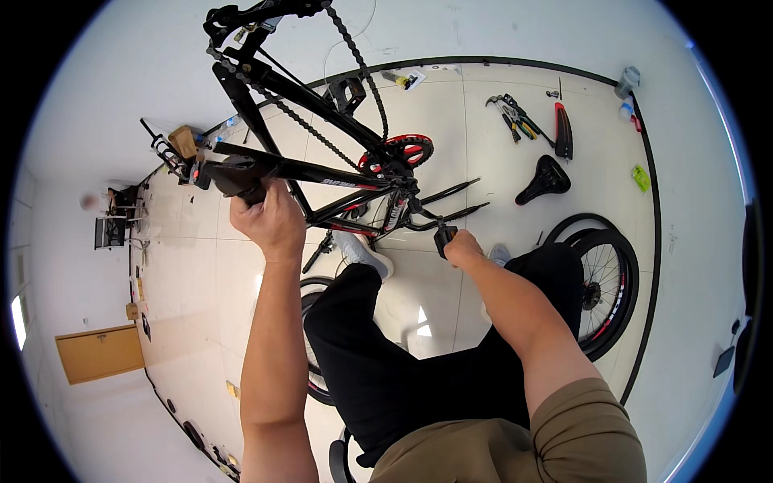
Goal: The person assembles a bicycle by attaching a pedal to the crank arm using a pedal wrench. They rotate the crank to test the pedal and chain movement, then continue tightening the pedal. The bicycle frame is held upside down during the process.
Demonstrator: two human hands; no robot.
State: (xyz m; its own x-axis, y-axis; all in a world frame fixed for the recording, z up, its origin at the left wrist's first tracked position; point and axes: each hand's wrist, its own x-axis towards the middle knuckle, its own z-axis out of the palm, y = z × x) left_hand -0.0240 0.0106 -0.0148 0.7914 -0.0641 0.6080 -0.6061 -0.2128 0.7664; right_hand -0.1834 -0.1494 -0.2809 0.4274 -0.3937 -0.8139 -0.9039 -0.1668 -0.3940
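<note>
A black bicycle frame (310, 171) with red trim stands tilted before me, its chain (316, 133) running from the red-edged chainring (417, 146) to the rear end at the top. My left hand (270, 221) is closed around a dark, rounded thing (233, 175) beside the end of a frame tube; its kind is unclear. On the near side of the frame, my right hand (462, 246) grips a black pedal (444, 235) at the end of a crank arm. The opposite pedal (346, 95) sits beyond the chainring.
A black saddle (544, 180), a red-and-black mudguard (563, 133) and several hand tools (519, 121) lie on the floor at the right. Wheels (612, 298) rest by my right leg, another wheel (316, 366) by my left. Boxes and a chair (125, 205) stand farther left.
</note>
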